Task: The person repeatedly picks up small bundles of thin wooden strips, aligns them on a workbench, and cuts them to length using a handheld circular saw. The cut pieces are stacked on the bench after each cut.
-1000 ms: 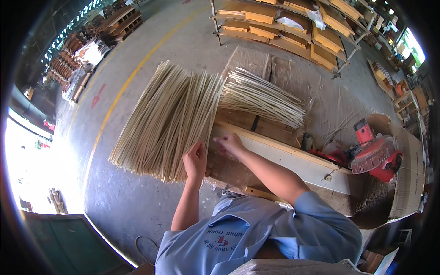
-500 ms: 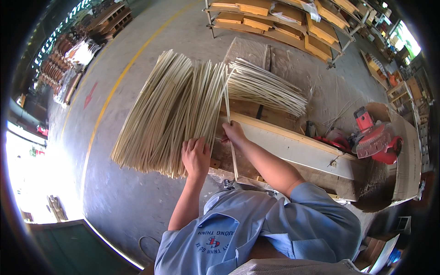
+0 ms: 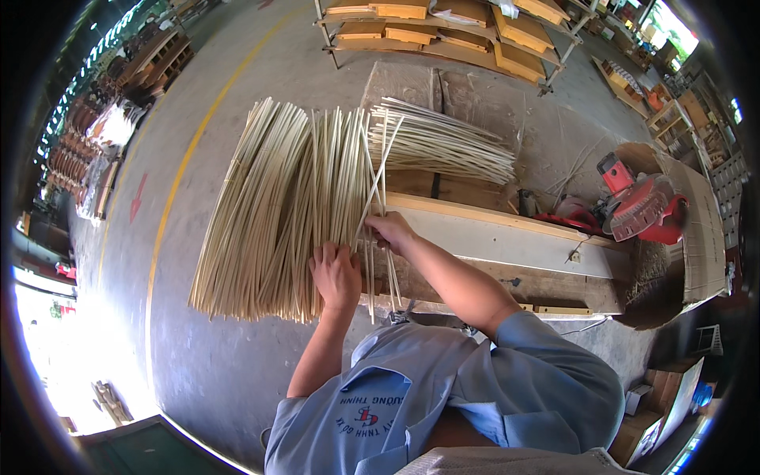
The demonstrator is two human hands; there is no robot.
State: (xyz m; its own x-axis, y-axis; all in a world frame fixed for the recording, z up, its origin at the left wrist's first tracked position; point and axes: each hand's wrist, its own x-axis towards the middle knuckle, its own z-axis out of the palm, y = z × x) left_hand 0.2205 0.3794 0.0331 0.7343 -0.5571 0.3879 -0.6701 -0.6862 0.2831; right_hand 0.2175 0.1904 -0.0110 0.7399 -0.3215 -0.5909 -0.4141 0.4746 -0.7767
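Note:
A broad pile of thin, pale wooden sticks (image 3: 273,214) lies side by side, lengthwise away from me, with its near ends overhanging the bench edge. My left hand (image 3: 336,275) rests on the right side of this pile near those ends, its fingers stretched over the sticks and slightly bent. Just to its right, my right hand (image 3: 391,232) is closed around a few loose sticks (image 3: 383,178). These stand apart from the pile and cross each other near their upper part. My right fingertips are partly hidden by the hand.
A second bundle of sticks (image 3: 443,142) lies crosswise behind. A long white board with a wooden edge (image 3: 491,233) runs rightward on the bench. A red power saw (image 3: 645,207) sits by a cardboard sheet (image 3: 701,229) at right. A rack with wooden panels (image 3: 451,36) stands beyond.
My right hand now has more sticks in it, with some crossing beside the pile. My left hand stays on the pile. The whole view has shifted slightly.

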